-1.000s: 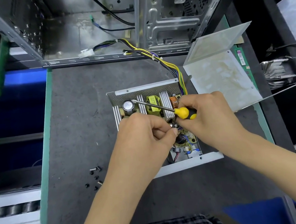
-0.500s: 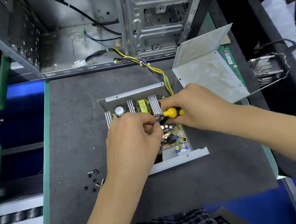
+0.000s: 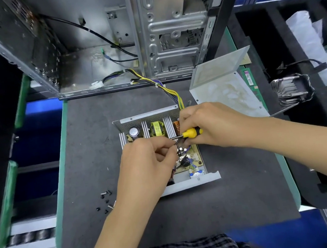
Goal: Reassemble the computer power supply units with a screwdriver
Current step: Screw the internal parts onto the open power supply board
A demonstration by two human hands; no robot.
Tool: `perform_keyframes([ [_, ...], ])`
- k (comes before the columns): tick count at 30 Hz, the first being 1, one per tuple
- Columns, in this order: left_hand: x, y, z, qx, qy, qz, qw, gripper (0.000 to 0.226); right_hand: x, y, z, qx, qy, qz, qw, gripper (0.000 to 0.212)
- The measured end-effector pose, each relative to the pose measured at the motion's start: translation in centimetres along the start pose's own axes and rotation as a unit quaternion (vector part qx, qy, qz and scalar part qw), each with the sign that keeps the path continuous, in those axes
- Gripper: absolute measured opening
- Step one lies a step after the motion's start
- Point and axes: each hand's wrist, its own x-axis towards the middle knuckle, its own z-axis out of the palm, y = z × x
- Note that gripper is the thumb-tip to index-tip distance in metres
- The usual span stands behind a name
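Note:
The open power supply unit (image 3: pixel 157 128) lies on the grey mat with its circuit board, heatsinks and yellow transformer showing. My right hand (image 3: pixel 210 126) grips the yellow and black screwdriver (image 3: pixel 193 133) above the board, its short visible shaft pointing left. My left hand (image 3: pixel 149 163) has its fingers curled, and thumb and forefinger pinch a small part at the screwdriver's tip. That part looks like a screw and is mostly hidden. The unit's bent metal cover (image 3: pixel 223 93) lies open-side up at the right rear.
Several loose black screws (image 3: pixel 106 200) lie on the mat (image 3: pixel 91 154) to the left. An open computer case (image 3: pixel 167 29) stands behind, with a yellow and black cable bundle (image 3: pixel 166 90) running to the unit. A heatsink (image 3: pixel 291 90) and a memory stick (image 3: pixel 252 83) sit at the right.
The screwdriver's shaft, which pointed up-left over the board, has swung down so that its tip meets my left fingers. Both hands stay over the board.

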Motion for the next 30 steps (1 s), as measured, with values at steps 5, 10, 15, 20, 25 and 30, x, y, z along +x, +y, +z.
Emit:
perform_keyframes([
  [5, -1.0, 0.1, -0.3, 0.021, -0.006, 0.013, 1.0, 0.011, 0.3, 0.2, -0.5, -0.081, -0.009, -0.045, 0.996, 0.013],
  [10, -2.1, -0.8, -3.7, 0.102, -0.111, 0.04, 0.988, 0.043, 0.6, -0.1, 0.1, -0.081, 0.017, -0.013, 0.996, 0.011],
  [15, -1.3, -1.4, -5.4, 0.134, -0.16, 0.084, 0.974, 0.039, 0.5, -1.3, 1.3, -0.038, 0.067, 0.102, 0.992, 0.012],
  [20, -0.6, -1.5, -5.4, 0.151, -0.104, 0.132, 0.974, 0.014, 0.2, -2.3, 2.5, -0.026, 0.075, 0.157, 0.984, 0.02],
  [25, -0.4, -1.9, -5.3, 0.114, -0.111, 0.12, 0.98, 0.01, 0.3, -3.0, 2.5, -0.031, 0.075, 0.193, 0.978, 0.03],
  [30, 0.1, -2.4, -5.2, 0.092, -0.113, 0.144, 0.979, 0.009, -0.2, -3.2, 2.5, -0.039, 0.077, 0.2, 0.976, 0.029],
])
